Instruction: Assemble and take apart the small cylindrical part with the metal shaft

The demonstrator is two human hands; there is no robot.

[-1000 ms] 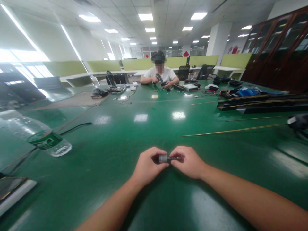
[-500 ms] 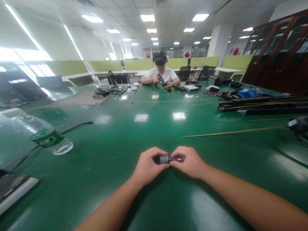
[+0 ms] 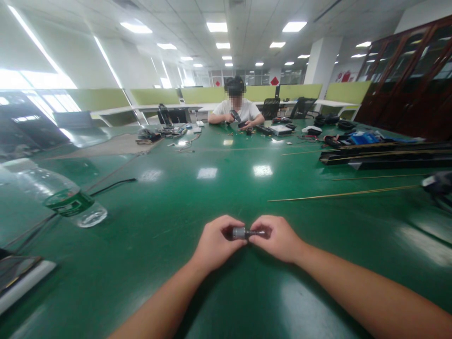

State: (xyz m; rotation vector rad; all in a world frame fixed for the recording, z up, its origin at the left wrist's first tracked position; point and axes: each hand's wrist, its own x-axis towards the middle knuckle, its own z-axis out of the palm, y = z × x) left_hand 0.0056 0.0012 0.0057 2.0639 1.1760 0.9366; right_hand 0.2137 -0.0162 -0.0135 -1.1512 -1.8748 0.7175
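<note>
Between my two hands, just above the green tabletop (image 3: 226, 197), lies a small grey motor-like cylinder (image 3: 239, 233) with a thin, dark, ridged shaft (image 3: 254, 232) pointing right. The thumb and fingers of my left hand (image 3: 214, 242) are closed round the cylinder. My right hand (image 3: 278, 238) pinches the shaft near its outer end, its thumb below and fingers above. The far end of the shaft is partly hidden by that hand. My fingertips nearly meet in the middle.
A clear bottle (image 3: 72, 200) with a green label lies at left, near a white-edged device (image 3: 26, 282). Thin brass-coloured rods (image 3: 342, 193) and black channels (image 3: 391, 157) lie at right. Across the table a person in a white shirt (image 3: 249, 110) holds a power tool (image 3: 235, 115).
The grey cylinder has shifted slightly left with my left hand, and a little more of the shaft shows. My right hand has hardly moved.
</note>
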